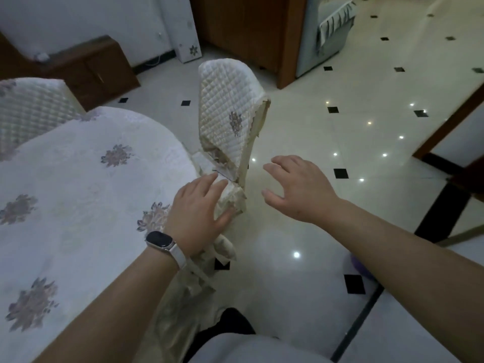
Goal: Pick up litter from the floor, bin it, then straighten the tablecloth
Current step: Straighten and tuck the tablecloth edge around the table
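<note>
A white tablecloth point(78, 195) with purple flower prints covers the round table on the left; its edge hangs in folds at the table's right side. My left hand point(201, 213), with a watch on the wrist, rests with straight fingers on the bunched cloth at the seat of a quilted chair point(227, 108). My right hand point(296, 189) hovers over the floor to the right of that chair, fingers spread and loosely bent, holding nothing. No litter shows on the floor.
A second quilted chair point(31, 108) stands at the table's far left. A wooden cabinet point(97, 66) and a wooden wardrobe point(251, 30) line the back. The glossy tiled floor point(353, 121) stretches to the right. A purple object point(362, 265) peeks from under my right forearm.
</note>
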Available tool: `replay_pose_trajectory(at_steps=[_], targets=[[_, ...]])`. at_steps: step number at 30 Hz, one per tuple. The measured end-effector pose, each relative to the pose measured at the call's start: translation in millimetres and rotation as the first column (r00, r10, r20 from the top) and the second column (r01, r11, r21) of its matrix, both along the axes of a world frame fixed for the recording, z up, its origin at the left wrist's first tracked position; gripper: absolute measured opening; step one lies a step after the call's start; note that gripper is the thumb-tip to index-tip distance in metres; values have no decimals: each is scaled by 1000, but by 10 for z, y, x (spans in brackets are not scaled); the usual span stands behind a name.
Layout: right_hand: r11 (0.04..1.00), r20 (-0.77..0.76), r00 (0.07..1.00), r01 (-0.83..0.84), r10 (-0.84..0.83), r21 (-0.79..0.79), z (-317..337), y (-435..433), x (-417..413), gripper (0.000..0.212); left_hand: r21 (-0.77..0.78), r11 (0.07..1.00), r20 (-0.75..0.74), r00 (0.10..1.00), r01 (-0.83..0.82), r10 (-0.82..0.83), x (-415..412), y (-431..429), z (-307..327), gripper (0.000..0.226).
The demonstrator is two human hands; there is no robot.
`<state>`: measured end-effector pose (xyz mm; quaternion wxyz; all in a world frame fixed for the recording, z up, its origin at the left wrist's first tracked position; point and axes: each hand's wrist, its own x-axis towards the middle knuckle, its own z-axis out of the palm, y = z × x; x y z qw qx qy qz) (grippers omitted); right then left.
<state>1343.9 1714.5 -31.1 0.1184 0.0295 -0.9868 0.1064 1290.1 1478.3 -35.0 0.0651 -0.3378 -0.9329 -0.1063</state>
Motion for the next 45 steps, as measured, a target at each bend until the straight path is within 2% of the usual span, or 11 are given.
replay_pose_trajectory(at_steps=[7,14,20,27,34,39,45], targets=[[999,17,1000,24,-25,28,-149,582,-836,55,-12,999,7,999,45,-45,-971,631,-240,56],[996,66,995,64,-69,68,-163,1181,-1903,56,3,996,103,990,92,-92,-2194,1367,-388,60],[989,34,992,120,-123,90,-21,1699,-2684,55,47,984,75,981,174,-177,-3159,2019,-296,57],[984,-25,985,170,-168,61,-7,2489,-3319,54,77,971,67,970,228,-233,-3842,2780,-212,59],[994,-8,995,102,-102,41,-229,3531,-4137,53,17,990,47,989,140,-141,-4536,3716,-291,53],[1000,23,1000,18,-19,7,-124,4386,-4760,55,-46,998,17,999,41,-40,-4999,4535,-196,56],[994,9,995,-103,103,17,-15,5123,-5462,55,-17,997,-20,997,-78,77,-5506,5144,-90,55]])
